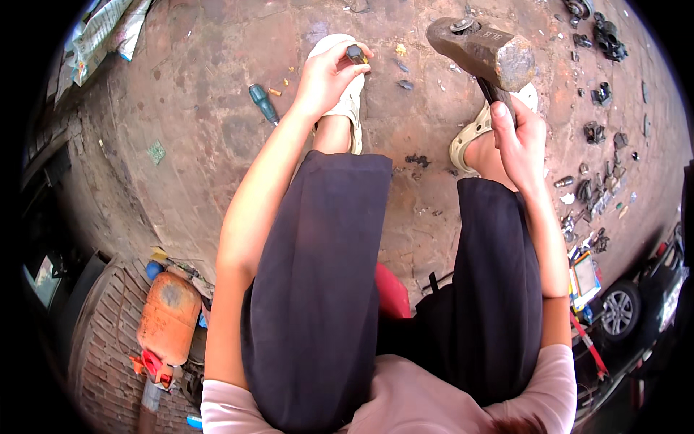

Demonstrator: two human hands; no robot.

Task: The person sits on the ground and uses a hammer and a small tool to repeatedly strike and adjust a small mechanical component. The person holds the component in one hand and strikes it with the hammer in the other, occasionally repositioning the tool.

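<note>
My right hand (519, 137) is wrapped round the dark handle of a heavy hammer (484, 52), thumb along the shaft. Its worn steel head is raised above the floor, over my right shoe. My left hand (325, 81) pinches a dark bolt-like piece (355, 54) between thumb and fingers, end up, above my left shoe. The fingers hide its lower part, so its full shape does not show. On the floor left of that hand lies a screwdriver (263, 103) with a teal handle. Hammer and piece are well apart.
Several dark metal parts (609, 40) are strewn along the right side of the floor (217, 87). Pale clogs (470, 137) are on my feet. An orange tank (170, 318) stands at lower left, a vehicle wheel (620, 311) at lower right. Crumpled sheeting (108, 36) lies at far left.
</note>
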